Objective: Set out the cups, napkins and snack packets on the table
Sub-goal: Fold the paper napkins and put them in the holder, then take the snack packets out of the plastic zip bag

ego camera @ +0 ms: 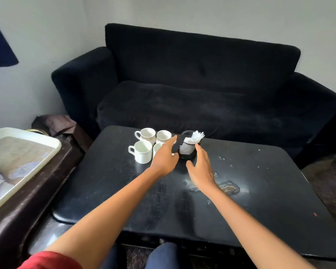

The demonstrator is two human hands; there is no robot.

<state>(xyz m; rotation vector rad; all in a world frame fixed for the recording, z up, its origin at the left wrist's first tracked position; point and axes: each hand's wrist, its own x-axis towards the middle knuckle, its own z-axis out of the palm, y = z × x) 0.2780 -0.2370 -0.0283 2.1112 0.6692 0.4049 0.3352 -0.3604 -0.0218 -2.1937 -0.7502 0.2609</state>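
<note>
Black all round: a sofa point(202, 84) against the wall, and in front of it a scuffed table point(250, 191) with worn patches. Off to the left, a white tray point(52, 146) lies on a dark side surface. Both arms reach out over the table. The left hand point(164, 159) hangs loose, fingers straight, gripping nothing, over the near right cup of four white cups point(143, 151) clustered at the far edge. The right hand point(201, 167) is spread too, released, fingers just beside the holder point(187, 150), a black mesh pot right of the cups, with white napkins point(194, 137) sticking out the top
</note>
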